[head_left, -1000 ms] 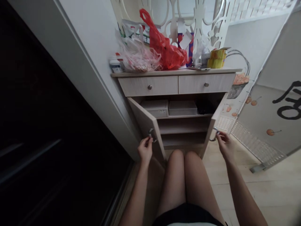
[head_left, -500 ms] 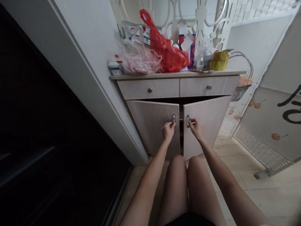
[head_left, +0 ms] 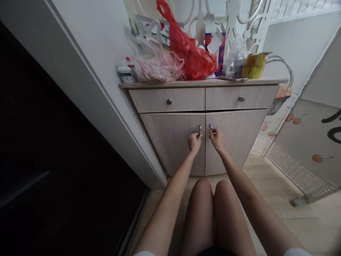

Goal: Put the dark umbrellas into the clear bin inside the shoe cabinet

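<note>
My left hand (head_left: 195,141) pinches the metal handle (head_left: 200,127) of the left cabinet door (head_left: 172,138). On the right door (head_left: 237,135), my right hand (head_left: 216,139) has its fingers closed on the matching handle (head_left: 211,127). Both pale wood-grain doors stand almost flush with the cabinet front, their inner edges side by side, with a thin dark gap along the top. My fingers hide the lower part of each handle. Above the doors are two closed drawers (head_left: 149,99) with round knobs.
On the cabinet top (head_left: 198,84) are a red plastic bag (head_left: 191,57), a clear pinkish bag (head_left: 160,65), a white jar (head_left: 126,74), a purple box (head_left: 221,53), a yellow package (head_left: 253,66) and a flat phone-like object (head_left: 236,78). My knees are just below the doors.
Both doors have swung inward from ajar to nearly closed, and the dark opening between them is gone. My hands moved forward with the handles and came closer together.
</note>
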Available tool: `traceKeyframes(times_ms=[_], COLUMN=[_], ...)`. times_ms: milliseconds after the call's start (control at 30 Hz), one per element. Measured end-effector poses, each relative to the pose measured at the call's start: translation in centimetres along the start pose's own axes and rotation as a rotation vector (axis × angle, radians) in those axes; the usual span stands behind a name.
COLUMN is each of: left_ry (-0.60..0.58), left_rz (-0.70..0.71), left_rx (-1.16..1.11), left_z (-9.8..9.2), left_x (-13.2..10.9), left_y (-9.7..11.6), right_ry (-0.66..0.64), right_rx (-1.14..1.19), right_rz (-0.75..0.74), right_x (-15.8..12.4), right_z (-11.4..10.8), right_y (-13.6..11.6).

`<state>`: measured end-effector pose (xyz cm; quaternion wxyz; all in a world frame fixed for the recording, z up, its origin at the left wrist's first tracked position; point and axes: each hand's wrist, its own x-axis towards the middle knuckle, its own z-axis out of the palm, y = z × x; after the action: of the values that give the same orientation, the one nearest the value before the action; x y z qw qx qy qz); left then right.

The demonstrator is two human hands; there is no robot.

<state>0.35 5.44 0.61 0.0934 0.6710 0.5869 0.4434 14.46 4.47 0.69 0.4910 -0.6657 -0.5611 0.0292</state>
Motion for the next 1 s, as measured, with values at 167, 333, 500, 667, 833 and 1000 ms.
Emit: traceKeyframes(times_ms=[167,333,500,667,833,1000], left_ry=[-0.015,-0.03,-0.037,-0.036,-0.052,-0.061], left_rz=[-0.015,-0.036,-0.029,-0.02,-0.018,-0.036], left_rx=[0.005,0.01,0.012,0.018,0.022,0.006], left_z=[0.5,1.0,1.4,1.6,1.7,1.8], left_x=[0.8,1.8,2.7,3.2,3.4,3.7], left_y=[0.0,0.0,-0.2,-0.5,-0.6,-0.4], right_ry=[-0.004,-0.023,-0.033,0.025,0.042,0.014], right_rx=[-0.049,-0.067,-0.05,-0.007,0.04,0.095], right_rz=[-0.001,0.043,0.057,0.045,0.041,0.048], right_x=[0.7,1.4,2.2,2.4,2.3,2.5], right_z=[0.5,0.9,1.2,1.8,2.2,2.1], right_y=[0.0,-0.4,-0.6,-0.3,0.1,-0.2])
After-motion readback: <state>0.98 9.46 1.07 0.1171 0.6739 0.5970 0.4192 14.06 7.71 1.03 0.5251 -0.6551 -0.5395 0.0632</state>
